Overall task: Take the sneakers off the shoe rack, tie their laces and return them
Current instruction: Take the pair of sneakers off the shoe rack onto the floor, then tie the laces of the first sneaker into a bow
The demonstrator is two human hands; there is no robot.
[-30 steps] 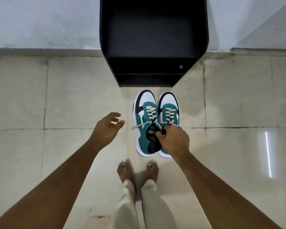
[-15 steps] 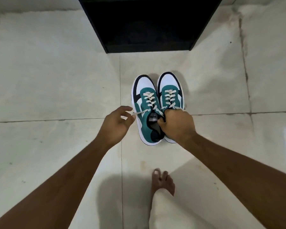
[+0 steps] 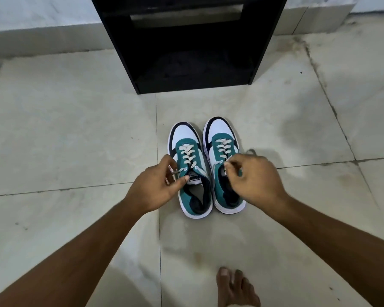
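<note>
Two teal, white and navy sneakers stand side by side on the tiled floor, toes toward the rack: the left sneaker (image 3: 187,151) and the right sneaker (image 3: 221,138). Their cream laces are loose. My left hand (image 3: 155,187) pinches a lace end of the left sneaker between thumb and fingers. My right hand (image 3: 253,176) covers the right sneaker's collar, fingers curled at its tongue; whether it grips a lace there is unclear. The black shoe rack (image 3: 186,47) stands just beyond the sneakers against the wall, its lower shelf dark.
Pale marble floor tiles (image 3: 64,129) spread to both sides of the sneakers. My bare foot (image 3: 233,286) rests on the floor at the bottom edge. A low wall skirting (image 3: 42,38) runs behind the rack.
The sneakers went from hanging in my right hand to standing on the floor. My right hand let go of the pair and shifted to the right sneaker. My left hand took a lace.
</note>
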